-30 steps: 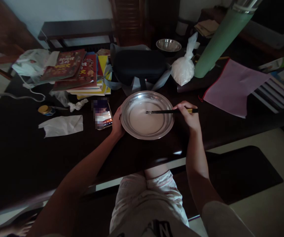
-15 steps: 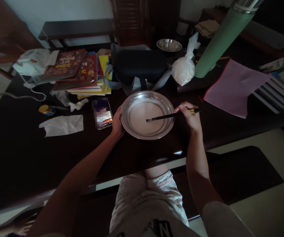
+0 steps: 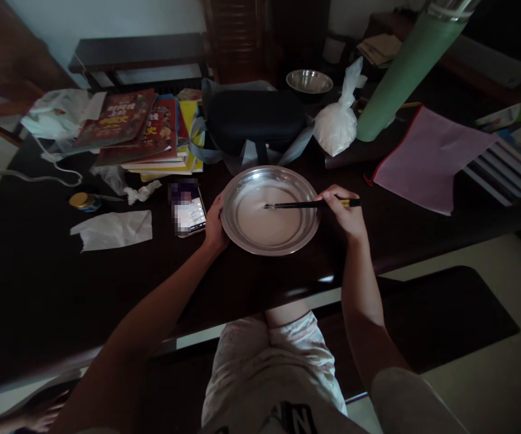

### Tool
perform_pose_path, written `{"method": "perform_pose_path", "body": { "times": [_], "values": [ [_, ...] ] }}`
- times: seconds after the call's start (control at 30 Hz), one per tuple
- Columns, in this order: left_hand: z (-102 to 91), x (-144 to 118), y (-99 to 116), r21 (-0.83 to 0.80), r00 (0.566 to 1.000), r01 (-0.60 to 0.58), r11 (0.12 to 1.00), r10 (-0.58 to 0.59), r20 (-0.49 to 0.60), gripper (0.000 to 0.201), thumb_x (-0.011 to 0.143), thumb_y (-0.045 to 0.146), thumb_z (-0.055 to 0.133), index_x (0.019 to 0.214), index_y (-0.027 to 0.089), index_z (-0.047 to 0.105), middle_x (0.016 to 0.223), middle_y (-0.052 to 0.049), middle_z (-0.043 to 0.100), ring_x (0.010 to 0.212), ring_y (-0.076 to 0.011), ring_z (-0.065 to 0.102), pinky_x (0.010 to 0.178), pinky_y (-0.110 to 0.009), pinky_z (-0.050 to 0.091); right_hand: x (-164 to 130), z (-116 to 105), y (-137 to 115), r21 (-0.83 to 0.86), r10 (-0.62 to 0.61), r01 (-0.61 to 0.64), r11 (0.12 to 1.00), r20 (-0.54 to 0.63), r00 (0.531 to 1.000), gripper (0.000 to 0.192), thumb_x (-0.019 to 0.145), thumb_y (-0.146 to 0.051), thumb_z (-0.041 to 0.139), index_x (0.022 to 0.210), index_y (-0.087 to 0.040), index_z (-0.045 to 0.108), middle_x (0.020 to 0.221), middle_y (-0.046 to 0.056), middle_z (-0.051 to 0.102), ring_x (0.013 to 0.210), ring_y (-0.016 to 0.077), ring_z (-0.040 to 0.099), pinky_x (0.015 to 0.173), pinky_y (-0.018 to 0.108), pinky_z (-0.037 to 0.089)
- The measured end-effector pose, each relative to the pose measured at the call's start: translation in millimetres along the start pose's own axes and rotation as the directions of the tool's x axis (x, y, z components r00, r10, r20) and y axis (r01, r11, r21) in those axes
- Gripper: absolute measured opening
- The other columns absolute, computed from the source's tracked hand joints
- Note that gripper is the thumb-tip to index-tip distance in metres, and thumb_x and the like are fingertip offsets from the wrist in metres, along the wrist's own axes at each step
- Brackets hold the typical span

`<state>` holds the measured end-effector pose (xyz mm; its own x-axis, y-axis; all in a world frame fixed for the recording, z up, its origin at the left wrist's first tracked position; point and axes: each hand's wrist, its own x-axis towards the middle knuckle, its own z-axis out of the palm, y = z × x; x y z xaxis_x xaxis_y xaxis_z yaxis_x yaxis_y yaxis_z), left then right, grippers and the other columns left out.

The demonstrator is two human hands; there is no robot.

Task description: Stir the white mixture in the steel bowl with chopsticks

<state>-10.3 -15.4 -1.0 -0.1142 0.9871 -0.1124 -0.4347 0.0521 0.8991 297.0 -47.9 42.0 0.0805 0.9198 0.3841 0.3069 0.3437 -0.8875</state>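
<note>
A round metal bowl [image 3: 230,224] stands on the dark table near its front edge. Pale, milky liquid [image 3: 267,226] covers its bottom. My left hand [image 3: 216,224] grips the bowl's left rim, its fingers partly hidden behind the bowl. In my right hand [image 3: 344,211] is a pair of dark chopsticks [image 3: 294,205] with yellowish upper ends, held over the bowl's right rim. Their tips dip into the liquid near the middle. Just left of my left hand lies a phone [image 3: 190,211] with its screen lit, part of it blurred out.
Behind the bowl sits a black case [image 3: 255,117]. A tied plastic bag of white powder [image 3: 335,126] and a tall green bottle [image 3: 407,78] stand at the back right, near a pink mesh pouch [image 3: 432,160]. Stacked books [image 3: 125,123], a small jar [image 3: 84,201] and a tissue [image 3: 113,230] are on the left.
The chopsticks have swung so their tips are farther back and slightly left in the liquid. My right hand has shifted a little left. My left hand keeps its hold on the bowl.
</note>
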Motion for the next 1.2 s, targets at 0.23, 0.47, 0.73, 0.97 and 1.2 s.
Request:
{"method": "perform_pose_path", "body": {
  "times": [0.23,0.47,0.73,0.97,1.2],
  "values": [
    [2.4,-0.9,1.0,0.001,1.0,0.002,1.0,-0.002,0.01,0.019,0.081,0.035,0.068,0.095,0.025,0.076,0.119,-0.004,0.08,0.13,-0.0306,0.066,0.116,-0.042,0.05,0.0,0.5,-3.3,0.027,0.012,-0.014,1.0,0.058,0.998,0.046,0.087,-0.07,0.072,0.072,-0.027,0.078,0.073,0.001,0.076,0.073,0.0188,0.073,0.073,0.035,0.059],
    [6.2,-3.0,3.8,-0.022,1.0,0.001,1.0,-0.001,-0.019,0.02,0.08,0.031,0.065,0.094,0.024,0.077,0.118,-0.005,0.079,0.126,-0.0281,0.068,0.116,-0.04,0.05,-0.6,-0.4,-1.7,0.026,0.045,-0.044,0.999,-0.049,0.998,0.049,0.088,-0.073,0.069,0.072,-0.027,0.074,0.069,0.0,0.074,0.071,0.0195,0.073,0.073,0.036,0.06],
    [3.9,-2.7,3.0,-0.002,1.0,0.008,1.0,-0.008,-0.01,0.024,0.079,0.035,0.069,0.097,0.023,0.076,0.114,-0.005,0.08,0.127,-0.0307,0.068,0.111,-0.04,0.053,-0.5,1.0,-2.7,0.019,0.018,-0.017,1.0,-0.083,0.996,0.047,0.088,-0.07,0.071,0.073,-0.026,0.076,0.072,0.0,0.076,0.072,0.0192,0.073,0.073,0.036,0.059],
    [3.4,-2.3,1.7,0.001,1.0,-0.011,1.0,0.011,0.011,0.025,0.076,0.039,0.07,0.095,0.024,0.075,0.119,-0.006,0.079,0.13,-0.03,0.067,0.114,-0.039,0.051,-0.8,2.6,-3.2,0.001,0.005,-0.005,1.0,0.021,1.0,0.045,0.087,-0.07,0.073,0.074,-0.027,0.078,0.075,0.001,0.077,0.076,0.0192,0.073,0.076,0.036,0.06],
    [1.9,-1.8,1.0,-0.012,1.0,0.003,1.0,-0.003,0.011,0.024,0.081,0.033,0.068,0.102,0.026,0.078,0.113,-0.002,0.081,0.127,-0.0302,0.068,0.114,-0.041,0.052,-0.2,3.2,-2.9,0.026,0.028,-0.028,0.999,0.011,1.0,0.049,0.086,-0.073,0.071,0.071,-0.028,0.076,0.071,0.0,0.075,0.071,0.0195,0.073,0.072,0.037,0.06]
  ]
}}
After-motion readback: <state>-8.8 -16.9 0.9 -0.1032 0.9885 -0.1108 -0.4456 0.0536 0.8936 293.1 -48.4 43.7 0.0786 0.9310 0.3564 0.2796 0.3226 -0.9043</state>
